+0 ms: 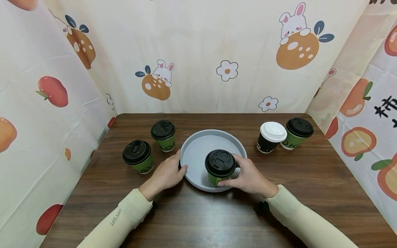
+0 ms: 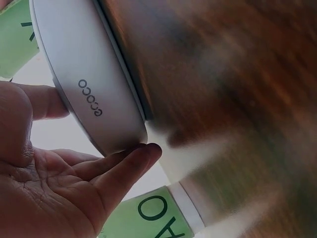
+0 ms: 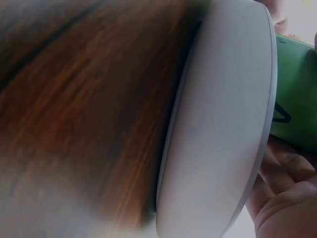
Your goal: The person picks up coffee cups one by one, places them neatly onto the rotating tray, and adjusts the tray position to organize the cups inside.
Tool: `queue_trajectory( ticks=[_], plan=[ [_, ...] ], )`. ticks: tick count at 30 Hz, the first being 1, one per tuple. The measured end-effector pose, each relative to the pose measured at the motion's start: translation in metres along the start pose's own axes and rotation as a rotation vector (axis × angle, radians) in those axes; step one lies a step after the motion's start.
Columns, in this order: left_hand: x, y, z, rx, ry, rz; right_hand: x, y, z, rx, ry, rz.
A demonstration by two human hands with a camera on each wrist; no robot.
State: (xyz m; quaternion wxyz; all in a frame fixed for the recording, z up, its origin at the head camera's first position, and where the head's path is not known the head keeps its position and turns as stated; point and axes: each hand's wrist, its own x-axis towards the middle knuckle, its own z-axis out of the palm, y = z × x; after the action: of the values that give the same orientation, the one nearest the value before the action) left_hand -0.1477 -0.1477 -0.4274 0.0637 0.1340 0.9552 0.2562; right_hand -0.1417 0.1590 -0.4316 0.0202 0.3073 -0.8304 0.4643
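Note:
A round light-grey tray [image 1: 196, 148] lies on the wooden table. My left hand [image 1: 165, 173] grips its left rim, thumb over the edge and fingers against the outer wall, which bears "ecoco" lettering [image 2: 90, 97] in the left wrist view. My right hand [image 1: 250, 176] holds a green paper cup [image 1: 220, 164] with a black lid, upright over the tray's front right part. In the right wrist view the green cup wall [image 3: 297, 94] shows above the tray rim [image 3: 223, 114], with the right fingers round it. The cup's base is hidden in that view.
Left of the tray stand two green cups with black lids, one nearer [image 1: 138, 156] and one farther back [image 1: 163, 135]. At the back right, a black cup with a white lid [image 1: 271, 136] stands close beside another green cup [image 1: 297, 132]. Printed curtains [image 1: 198, 51] enclose the table [image 1: 198, 220].

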Motion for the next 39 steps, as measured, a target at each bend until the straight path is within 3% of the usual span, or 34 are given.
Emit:
queue_trajectory(
  ticks=[39],
  plan=[
    [0.0002, 0.0019, 0.0017, 0.006, 0.005, -0.010, -0.0033, 0.0024, 0.0032, 0.009, -0.016, -0.011]
  ],
)
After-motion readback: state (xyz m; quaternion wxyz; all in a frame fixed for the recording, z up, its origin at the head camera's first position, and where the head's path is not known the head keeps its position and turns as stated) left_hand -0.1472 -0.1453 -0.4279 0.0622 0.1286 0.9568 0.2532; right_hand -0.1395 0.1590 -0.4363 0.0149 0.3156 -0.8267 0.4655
